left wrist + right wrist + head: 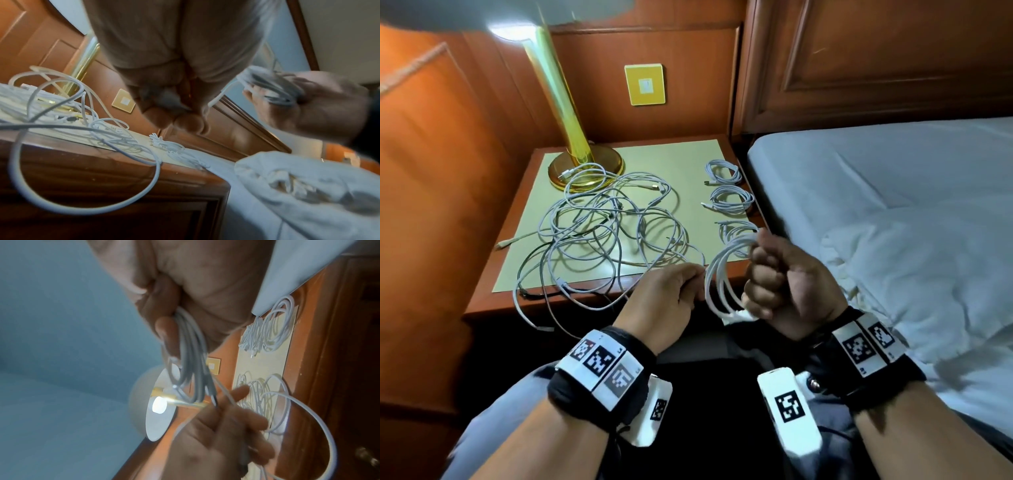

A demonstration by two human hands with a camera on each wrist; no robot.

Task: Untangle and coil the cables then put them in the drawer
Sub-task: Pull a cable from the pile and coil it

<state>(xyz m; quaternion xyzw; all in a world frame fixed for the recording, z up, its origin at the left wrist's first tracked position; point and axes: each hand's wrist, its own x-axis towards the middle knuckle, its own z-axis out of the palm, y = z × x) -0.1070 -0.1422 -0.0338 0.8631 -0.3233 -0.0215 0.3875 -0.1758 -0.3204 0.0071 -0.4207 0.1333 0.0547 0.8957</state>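
Note:
A tangle of white cables (606, 233) sprawls over the nightstand top (688, 154), and some loops hang over its front edge. Three coiled cables (732, 198) lie in a row along the right side. My right hand (756, 274) is a fist gripping a half-wound white coil (717, 281) just in front of the nightstand; the coil (189, 361) hangs from its fingers. My left hand (697, 284), close to the coil's left, pinches the same cable's loose strand, which runs back to the tangle. In the right wrist view the left hand's fingers (242, 392) curl round that strand.
A brass lamp (571, 137) stands at the nightstand's back left with cable around its base. A bed (893, 188) with a rumpled white duvet (928, 274) adjoins on the right. Wood panelling and a yellow wall plate (645, 84) are behind. The nightstand front (102, 194) faces me.

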